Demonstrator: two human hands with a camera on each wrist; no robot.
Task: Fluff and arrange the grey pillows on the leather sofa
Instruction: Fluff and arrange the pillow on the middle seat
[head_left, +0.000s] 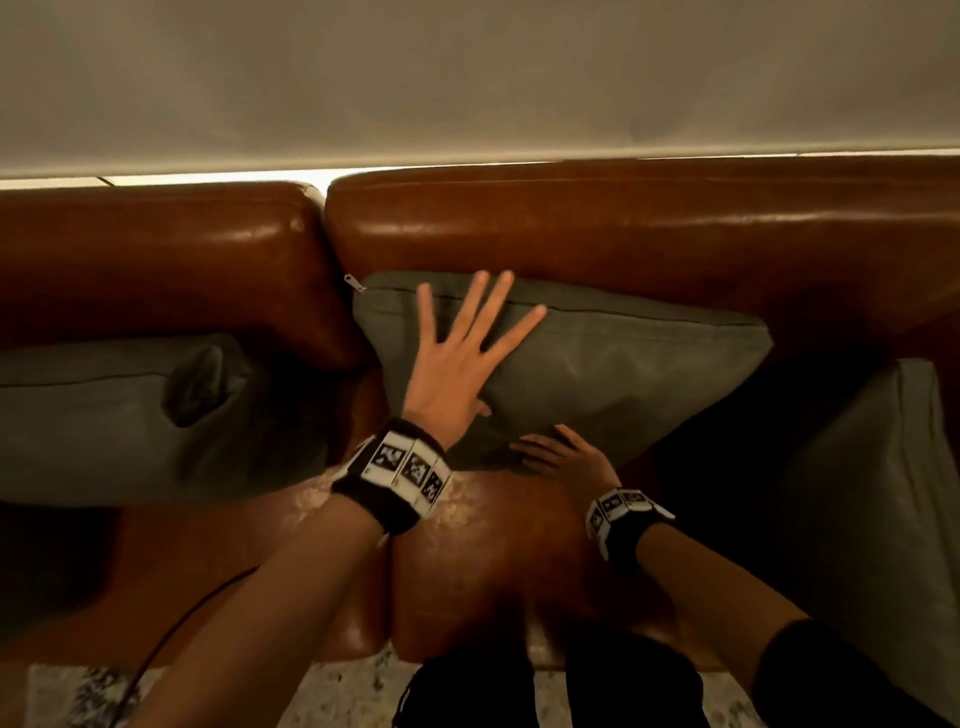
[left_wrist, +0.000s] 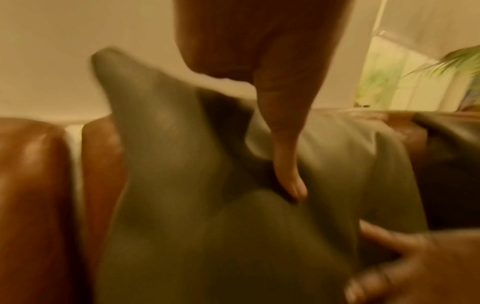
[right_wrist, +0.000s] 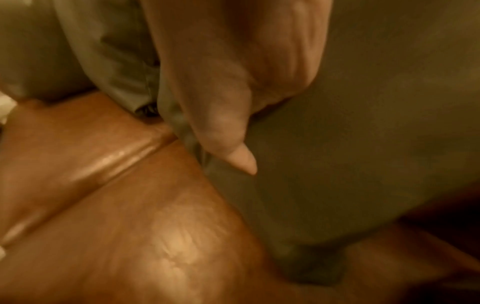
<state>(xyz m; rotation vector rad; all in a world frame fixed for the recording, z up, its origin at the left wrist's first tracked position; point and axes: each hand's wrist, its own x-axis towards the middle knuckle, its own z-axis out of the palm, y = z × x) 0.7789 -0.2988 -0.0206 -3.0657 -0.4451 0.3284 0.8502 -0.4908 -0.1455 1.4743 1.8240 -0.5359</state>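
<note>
A grey pillow (head_left: 623, 364) leans against the back of the brown leather sofa (head_left: 623, 223), its zipper pull (head_left: 355, 283) at the upper left corner. My left hand (head_left: 467, 353) lies flat on the pillow's left half with fingers spread; in the left wrist view its thumb (left_wrist: 285, 164) presses a dent into the pillow (left_wrist: 194, 226). My right hand (head_left: 558, 454) touches the pillow's lower front edge with fingers extended, just above the seat. In the blurred right wrist view the right hand (right_wrist: 233, 92) sits against the pillow (right_wrist: 363, 144), fingers mostly hidden.
A second grey pillow (head_left: 104, 415) rests on the left seat, and a third (head_left: 872, 493) stands at the right. A black cable (head_left: 171, 634) runs over the seat's front left. A pale wall (head_left: 467, 78) is behind the sofa. A plant (left_wrist: 454, 59) stands far right.
</note>
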